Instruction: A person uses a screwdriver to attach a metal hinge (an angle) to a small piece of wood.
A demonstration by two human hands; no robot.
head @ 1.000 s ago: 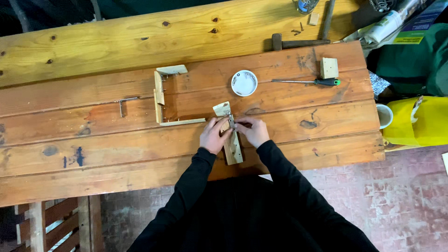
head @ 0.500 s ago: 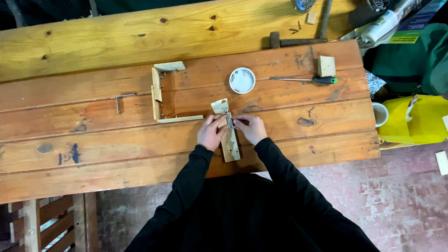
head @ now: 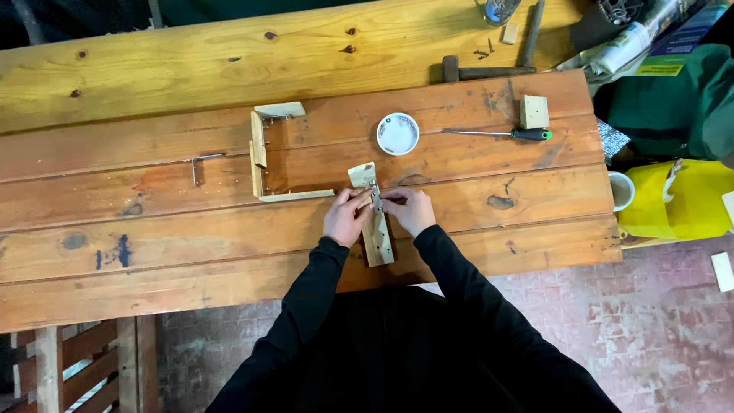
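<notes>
While both hands pinch a small metal fitting [head: 375, 197] onto the wood strip [head: 375, 229] just below the white dish [head: 398, 133], left hand [head: 346, 218] and right hand [head: 409, 209] flank it; the strip looks light, stiff, best held by its edges.

Quick tally of the bench: two hands, left hand [head: 345, 218] and right hand [head: 410, 210], both on one wooden strip [head: 375, 229] that has one small metal fitting [head: 376, 200] on it. Also one three-sided wooden frame [head: 261, 153], one round white lid [head: 398, 133], one screwdriver [head: 497, 134] and one small wood block [head: 534, 112]. Plus one metal angle bracket [head: 200, 164], one hammer [head: 489, 61] and one white cup [head: 621, 190] off the right edge.
</notes>
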